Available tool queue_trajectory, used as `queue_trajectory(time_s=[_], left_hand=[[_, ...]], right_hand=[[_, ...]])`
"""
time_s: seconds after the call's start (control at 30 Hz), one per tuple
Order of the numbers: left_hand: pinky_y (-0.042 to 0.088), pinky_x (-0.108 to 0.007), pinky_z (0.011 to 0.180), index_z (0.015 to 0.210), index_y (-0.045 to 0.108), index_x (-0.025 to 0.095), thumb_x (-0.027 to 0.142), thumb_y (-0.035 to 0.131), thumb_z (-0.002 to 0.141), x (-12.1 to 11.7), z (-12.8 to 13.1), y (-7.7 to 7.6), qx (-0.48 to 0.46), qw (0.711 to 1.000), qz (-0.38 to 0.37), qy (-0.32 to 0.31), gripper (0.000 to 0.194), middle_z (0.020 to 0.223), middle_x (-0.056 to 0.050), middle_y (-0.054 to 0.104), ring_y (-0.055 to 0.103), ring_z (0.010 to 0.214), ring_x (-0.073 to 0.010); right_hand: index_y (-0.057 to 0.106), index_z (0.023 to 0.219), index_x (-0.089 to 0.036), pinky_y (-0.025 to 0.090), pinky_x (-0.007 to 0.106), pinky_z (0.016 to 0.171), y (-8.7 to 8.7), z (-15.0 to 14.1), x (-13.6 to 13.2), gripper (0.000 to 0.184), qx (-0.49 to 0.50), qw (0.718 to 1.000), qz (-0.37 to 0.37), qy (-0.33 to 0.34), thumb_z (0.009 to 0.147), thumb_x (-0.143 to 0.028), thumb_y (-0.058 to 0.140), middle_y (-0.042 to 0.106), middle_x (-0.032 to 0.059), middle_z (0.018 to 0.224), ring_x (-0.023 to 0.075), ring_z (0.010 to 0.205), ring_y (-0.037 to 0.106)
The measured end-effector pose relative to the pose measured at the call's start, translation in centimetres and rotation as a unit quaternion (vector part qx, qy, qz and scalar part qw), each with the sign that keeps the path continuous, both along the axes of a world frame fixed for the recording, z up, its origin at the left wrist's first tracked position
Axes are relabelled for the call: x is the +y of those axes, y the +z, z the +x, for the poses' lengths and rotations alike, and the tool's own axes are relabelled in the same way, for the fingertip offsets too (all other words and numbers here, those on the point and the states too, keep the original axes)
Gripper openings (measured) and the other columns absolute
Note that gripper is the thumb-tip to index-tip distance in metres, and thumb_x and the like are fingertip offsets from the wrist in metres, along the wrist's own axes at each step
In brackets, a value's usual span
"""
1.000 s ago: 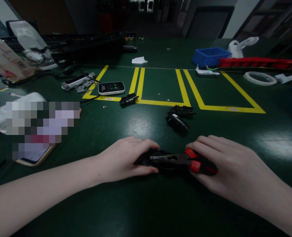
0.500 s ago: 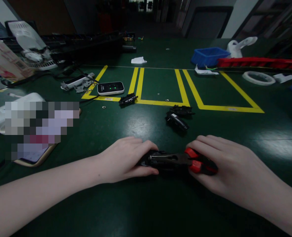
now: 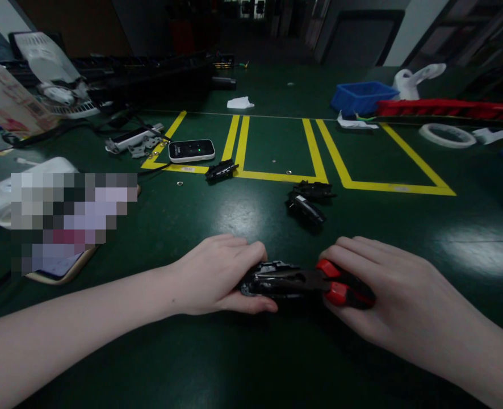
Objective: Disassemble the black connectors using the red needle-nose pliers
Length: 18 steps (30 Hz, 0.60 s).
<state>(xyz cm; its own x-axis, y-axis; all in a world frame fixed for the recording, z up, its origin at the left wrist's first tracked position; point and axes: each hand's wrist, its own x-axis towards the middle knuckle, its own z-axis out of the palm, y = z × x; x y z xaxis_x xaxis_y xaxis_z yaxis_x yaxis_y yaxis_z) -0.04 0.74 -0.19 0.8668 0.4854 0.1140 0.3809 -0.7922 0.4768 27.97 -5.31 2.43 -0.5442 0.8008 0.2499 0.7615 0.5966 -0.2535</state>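
Observation:
My left hand (image 3: 228,275) is closed around one end of a glossy black plastic part (image 3: 262,284), thumb below and fingers above. My right hand (image 3: 388,289) grips the red and black handles of a pair of pliers (image 3: 336,284). The dark jaws of the pliers reach left over the black part; where exactly they meet it is too dark to tell. Beyond my hands lie similar black parts: one with a small white label (image 3: 306,208), another right behind it (image 3: 313,189), and one farther left (image 3: 221,170).
Yellow tape (image 3: 400,189) marks boxes on the green table (image 3: 251,363). A small white-edged device (image 3: 192,150) and a phone (image 3: 59,267) are to the left. A blue bin (image 3: 360,99), a tape roll (image 3: 447,135) and a long red strip (image 3: 447,109) lie at the back right.
The black part has turned slightly in my left hand, showing more of its glossy side. The pliers stay in nearly the same place. Fewer green lights show on the small device.

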Motion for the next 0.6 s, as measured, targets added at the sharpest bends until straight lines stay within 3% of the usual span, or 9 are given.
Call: queue_trajectory(time_s=[0.4, 0.6], left_hand=[[0.04, -0.032, 0.063, 0.094, 0.058, 0.021, 0.07, 0.042, 0.108, -0.06, -0.16, -0.48, -0.023, 1.0, 0.002, -0.012, 0.054, 0.078, -0.001, 0.064, 0.057, 0.065, -0.0184], [0.042, -0.033, 0.062, 0.093, 0.058, 0.02, 0.07, 0.043, 0.108, -0.05, -0.16, -0.35, -0.015, 1.0, 0.01, -0.012, 0.054, 0.078, -0.002, 0.064, 0.057, 0.065, -0.0188]], right_hand=[[0.061, 0.087, -0.027, 0.048, 0.032, 0.052, -0.58, 0.42, 0.43, 0.004, 0.013, 0.996, -0.09, -0.011, 0.085, -0.025, 0.064, 0.068, 0.0024, 0.079, 0.02, 0.063, 0.064], [0.061, 0.082, -0.027, 0.048, 0.032, 0.052, -0.39, 0.11, 0.52, 0.002, 0.01, 0.995, -0.1, -0.014, 0.084, -0.026, 0.061, 0.067, 0.0028, 0.076, 0.0205, 0.063, 0.063]])
